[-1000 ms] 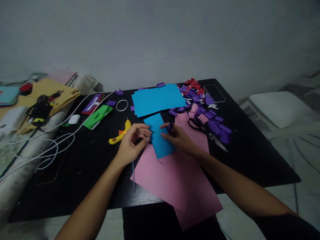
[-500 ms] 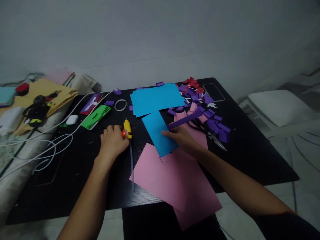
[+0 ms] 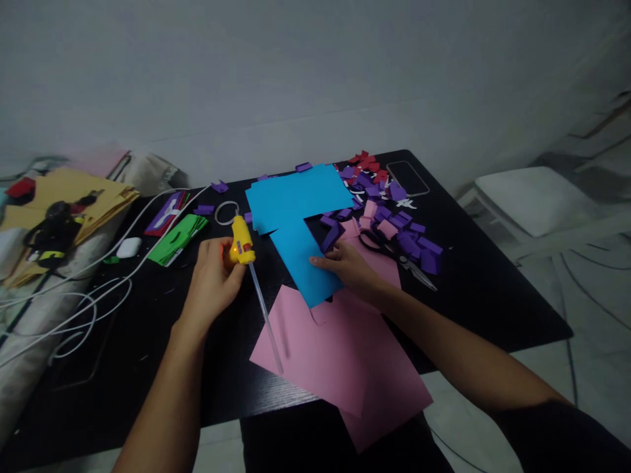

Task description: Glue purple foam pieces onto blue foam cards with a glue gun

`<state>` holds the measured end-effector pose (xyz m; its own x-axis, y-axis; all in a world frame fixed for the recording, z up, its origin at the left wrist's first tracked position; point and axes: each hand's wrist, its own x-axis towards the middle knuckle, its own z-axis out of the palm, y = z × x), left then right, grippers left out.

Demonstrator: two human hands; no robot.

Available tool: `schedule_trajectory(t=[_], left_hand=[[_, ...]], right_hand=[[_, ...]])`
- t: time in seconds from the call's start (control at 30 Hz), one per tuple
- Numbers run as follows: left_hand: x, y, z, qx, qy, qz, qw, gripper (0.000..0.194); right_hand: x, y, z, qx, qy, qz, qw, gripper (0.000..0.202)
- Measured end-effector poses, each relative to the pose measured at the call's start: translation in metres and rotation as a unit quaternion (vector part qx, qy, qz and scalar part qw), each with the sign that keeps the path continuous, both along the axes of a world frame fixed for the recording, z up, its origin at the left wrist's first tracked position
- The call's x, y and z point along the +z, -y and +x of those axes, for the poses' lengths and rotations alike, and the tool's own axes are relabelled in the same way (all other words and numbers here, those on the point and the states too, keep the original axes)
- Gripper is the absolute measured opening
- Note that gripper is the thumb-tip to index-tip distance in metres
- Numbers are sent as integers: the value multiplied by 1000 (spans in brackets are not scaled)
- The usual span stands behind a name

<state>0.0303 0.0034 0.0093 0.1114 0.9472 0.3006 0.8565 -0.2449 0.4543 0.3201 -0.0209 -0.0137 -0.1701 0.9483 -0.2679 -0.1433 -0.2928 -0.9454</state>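
Glue gun (image 3: 240,242): yellow, in your left hand, small light glowing on its body, clear glue stick (image 3: 265,316) trailing back toward you over the pink sheets.
Pink sheets (image 3: 340,358): nearest you, overlapping, hanging off the table edge.
Left hand (image 3: 211,279): your fingers are wrapped around the gun's grip.
Right hand (image 3: 348,266): your fingertips press the small blue sheet (image 3: 303,259) flat while pinching a purple strip (image 3: 331,238).
Scissors (image 3: 394,255): just right of your right hand, among purple scraps (image 3: 414,240).
Big blue sheet (image 3: 296,194): beyond the small one.
Phone (image 3: 407,178): far right corner, face up.
Writing: none you can read.
Table (image 3: 493,295): black.
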Motion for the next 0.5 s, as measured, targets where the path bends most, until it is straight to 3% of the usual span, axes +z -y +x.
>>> schedule_trajectory(t=[0.1, 0.23, 0.33, 0.5], left_hand=[[5, 6, 7, -17, 117, 29, 993, 34], [12, 17, 19, -80, 243, -45, 966, 41], [13, 21, 22, -131, 256, -84, 954, 44], [8, 21, 19, -165, 226, -103, 955, 41]], right_hand=[[3, 0, 0, -2, -26, -5, 1000, 58], [8, 0, -2, -24, -43, -10, 999, 61], [10, 1, -3, -38, -39, -16, 998, 57], [10, 0, -3, -55, -31, -44, 997, 39]])
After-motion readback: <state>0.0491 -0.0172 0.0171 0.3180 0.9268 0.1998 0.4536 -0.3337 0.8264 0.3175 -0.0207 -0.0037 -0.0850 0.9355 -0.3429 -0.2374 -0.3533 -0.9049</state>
